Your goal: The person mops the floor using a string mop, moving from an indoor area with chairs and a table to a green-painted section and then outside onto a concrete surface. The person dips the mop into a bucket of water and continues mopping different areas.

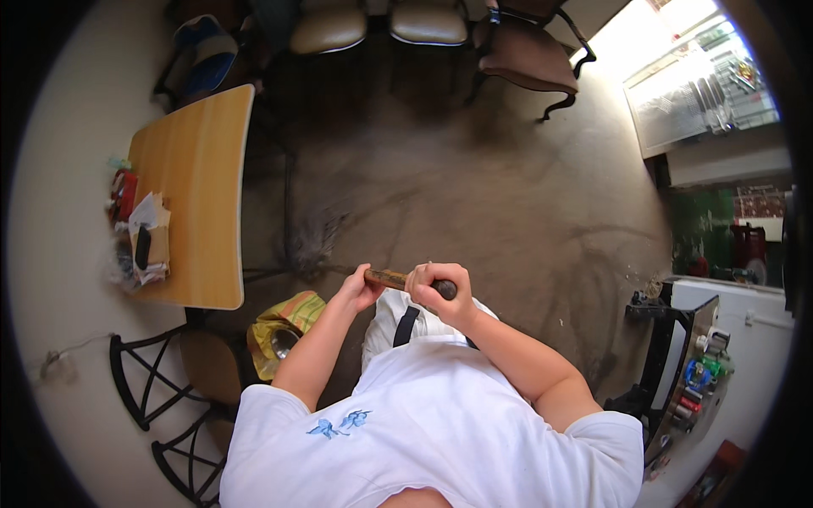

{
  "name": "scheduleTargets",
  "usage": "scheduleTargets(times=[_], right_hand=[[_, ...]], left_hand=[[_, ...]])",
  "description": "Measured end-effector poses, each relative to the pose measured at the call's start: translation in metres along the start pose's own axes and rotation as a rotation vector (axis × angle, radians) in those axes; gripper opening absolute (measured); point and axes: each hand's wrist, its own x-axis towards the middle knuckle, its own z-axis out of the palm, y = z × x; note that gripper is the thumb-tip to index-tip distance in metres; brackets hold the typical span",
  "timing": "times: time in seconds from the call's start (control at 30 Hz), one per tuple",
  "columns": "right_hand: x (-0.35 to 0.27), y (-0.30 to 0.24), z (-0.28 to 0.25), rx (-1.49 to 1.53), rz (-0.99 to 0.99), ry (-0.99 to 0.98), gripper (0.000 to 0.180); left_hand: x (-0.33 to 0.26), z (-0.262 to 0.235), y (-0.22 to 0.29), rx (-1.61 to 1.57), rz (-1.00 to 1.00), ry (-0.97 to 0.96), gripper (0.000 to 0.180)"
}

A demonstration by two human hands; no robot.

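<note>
Gripping a stick [387, 278] two-handed, in front of my waist. My right hand [440, 284] is wrapping it near the dark butt end, which is poking out of the fist; my left hand [359, 289] is curling round it farther along, a short stretch showing between the two. Both grips are sitting closed, fingers around the wood. The stick is running leftward over the floor [491, 186]; past my left hand, a grey brushy head [312, 241] is blurring near the table [199, 195], too smeared to tell its kind. A yellow bag [264, 332] is lying beside my left forearm. Papers [152, 213] are resting on the table. Two pale chairs [329, 28] and an armchair [529, 66] are standing opposite me.
</note>
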Motion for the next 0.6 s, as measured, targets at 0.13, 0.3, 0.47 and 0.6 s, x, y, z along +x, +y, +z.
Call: scheduleTargets(times=[0.13,0.3,0.47,0.6], right_hand=[[-0.011,-0.010,-0.042,0.110,0.042,0.123,0.019],[-0.030,-0.059,-0.135,0.109,-0.049,0.146,0.021],[-0.062,-0.102,-0.240,-0.085,-0.191,0.126,0.016],[-0.099,-0.140,-0.320,-0.368,-0.236,0.241,0.007]], left_hand=[[0.019,0.030,-0.030,0.020,-0.070,-0.033,0.026],[0.039,0.128,-0.076,0.045,-0.016,-0.119,0.022],[0.101,0.231,-0.140,0.084,-0.012,-0.169,0.017],[0.159,0.310,-0.214,0.157,-0.074,-0.219,0.017]])
